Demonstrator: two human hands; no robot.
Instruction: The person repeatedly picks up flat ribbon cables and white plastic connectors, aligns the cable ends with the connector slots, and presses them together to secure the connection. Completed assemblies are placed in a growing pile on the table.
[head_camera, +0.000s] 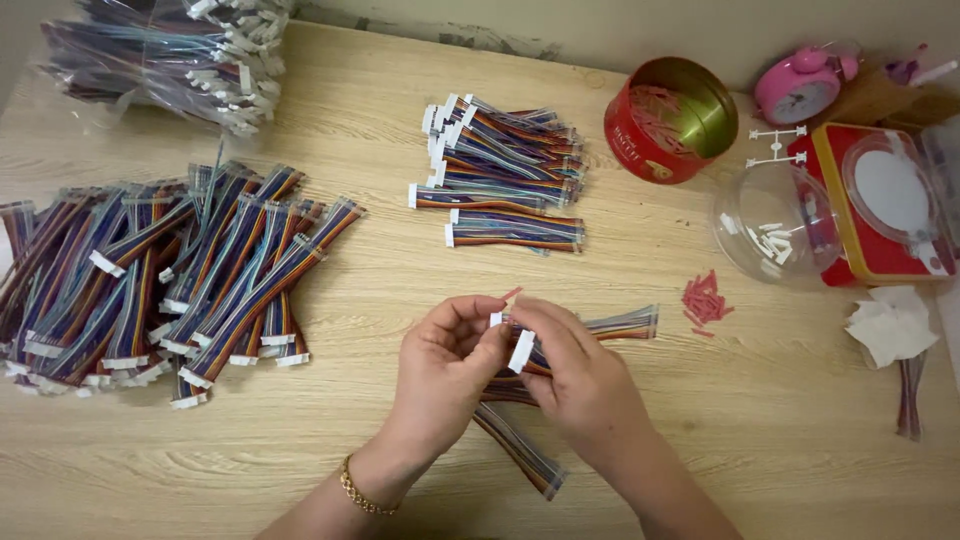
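Observation:
Over the middle of the wooden table (700, 420), my left hand (445, 365) and my right hand (575, 375) meet on a bundle of rainbow ribbon cables (620, 325) with white connectors. The right hand grips the cables near a white connector (521, 351). Between its thumb and forefinger the left hand pinches a small red strip (511, 294) at the bundle's end. More cable ends (520, 455) stick out below the hands.
A large heap of ribbon cables (160, 275) lies at the left and a stacked pile (505, 170) at the centre back. A bagged bundle (170, 60) is far left. A red tin (668, 120), clear bowl (770, 225), loose red strips (705, 300), pink clock (800, 85) and tissue (890, 325) stand right.

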